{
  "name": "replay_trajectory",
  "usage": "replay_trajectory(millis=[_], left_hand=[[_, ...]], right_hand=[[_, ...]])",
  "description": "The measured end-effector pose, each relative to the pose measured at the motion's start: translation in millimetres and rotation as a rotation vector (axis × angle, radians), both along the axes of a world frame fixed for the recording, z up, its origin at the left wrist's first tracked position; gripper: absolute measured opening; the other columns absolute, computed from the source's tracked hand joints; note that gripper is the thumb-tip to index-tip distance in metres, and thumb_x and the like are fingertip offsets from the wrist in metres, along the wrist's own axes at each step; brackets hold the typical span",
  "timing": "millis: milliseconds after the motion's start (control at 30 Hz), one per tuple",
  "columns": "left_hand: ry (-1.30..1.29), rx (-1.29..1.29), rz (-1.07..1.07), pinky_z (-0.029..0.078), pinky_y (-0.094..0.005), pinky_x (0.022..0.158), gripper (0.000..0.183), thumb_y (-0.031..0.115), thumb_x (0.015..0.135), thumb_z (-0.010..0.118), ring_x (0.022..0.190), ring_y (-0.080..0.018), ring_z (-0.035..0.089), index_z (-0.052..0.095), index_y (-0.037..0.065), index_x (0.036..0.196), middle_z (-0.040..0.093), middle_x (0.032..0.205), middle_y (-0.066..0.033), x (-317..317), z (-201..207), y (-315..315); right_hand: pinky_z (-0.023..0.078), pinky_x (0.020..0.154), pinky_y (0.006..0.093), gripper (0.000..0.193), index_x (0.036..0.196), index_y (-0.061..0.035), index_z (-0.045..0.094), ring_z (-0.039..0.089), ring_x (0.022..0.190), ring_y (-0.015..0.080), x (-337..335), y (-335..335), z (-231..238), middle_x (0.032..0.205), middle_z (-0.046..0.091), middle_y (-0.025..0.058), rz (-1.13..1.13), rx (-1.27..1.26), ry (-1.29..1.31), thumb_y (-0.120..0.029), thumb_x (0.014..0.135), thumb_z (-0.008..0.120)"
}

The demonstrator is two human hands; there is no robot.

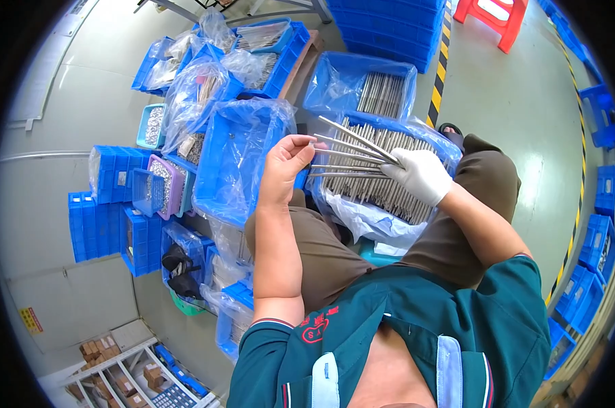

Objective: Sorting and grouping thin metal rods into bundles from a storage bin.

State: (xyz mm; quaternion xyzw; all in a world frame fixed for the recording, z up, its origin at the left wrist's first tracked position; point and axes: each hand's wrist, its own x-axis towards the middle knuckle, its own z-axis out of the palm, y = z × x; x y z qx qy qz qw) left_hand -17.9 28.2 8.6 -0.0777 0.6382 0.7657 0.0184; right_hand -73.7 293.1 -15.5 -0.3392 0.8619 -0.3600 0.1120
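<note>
My right hand (419,175), in a white glove, is closed around one end of several thin metal rods (353,148). The rods fan out to the left, their free ends spread apart. Beside those ends is my bare left hand (287,166), thumb and forefinger pinched together close to one rod's end. What sits between the fingertips is too small to name. Below the held rods stands a blue crate (450,153) lined with plastic and packed with rows of similar metal rods (382,197). White sheeting (362,221) lies bunched at its near side.
A plastic-lined blue crate (215,170) is left of my left hand. Another lined crate (328,88) with rods stands beyond. Stacked blue crates (93,228) and a purple basket (159,163) of small shiny parts are farther left. A red stool (494,24) stands far right.
</note>
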Motion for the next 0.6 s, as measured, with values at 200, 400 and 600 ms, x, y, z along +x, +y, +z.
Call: replay_trajectory(millis=[200,400,600], left_hand=[[-0.044,0.071,-0.114,0.046,-0.0252,0.082,0.026,0.006,0.081,0.066,0.090,-0.0136,0.061,0.058,-0.001,0.105,0.065,0.100,-0.0112,3.2,-2.5,3.5],[0.046,-0.100,0.209,0.044,-0.0292,0.085,0.022,0.015,0.086,0.063,0.085,-0.0157,0.062,0.060,-0.001,0.100,0.067,0.090,-0.0130,-1.0,0.7,-27.7],[0.012,-0.035,0.022,0.045,-0.0317,0.087,0.031,0.024,0.089,0.060,0.091,-0.0217,0.063,0.060,-0.003,0.102,0.066,0.092,-0.0122,-1.2,-6.9,-8.1]], right_hand=[[0.047,0.063,0.0420,0.025,0.083,-0.0059,0.062,0.060,0.069,0.0358,2.7,-3.1,2.5,0.072,0.060,0.0187,0.030,0.008,-0.097,-0.030,0.086,0.056],[0.046,0.066,0.0410,0.026,0.086,-0.0058,0.062,0.061,0.072,0.0352,-3.8,5.8,-1.8,0.075,0.061,0.0186,0.017,-0.001,-0.140,-0.031,0.086,0.056],[0.046,0.066,0.0417,0.028,0.084,-0.0037,0.061,0.060,0.073,0.0364,2.8,-1.0,-0.2,0.075,0.060,0.0199,0.089,0.010,-0.174,-0.031,0.087,0.056]])
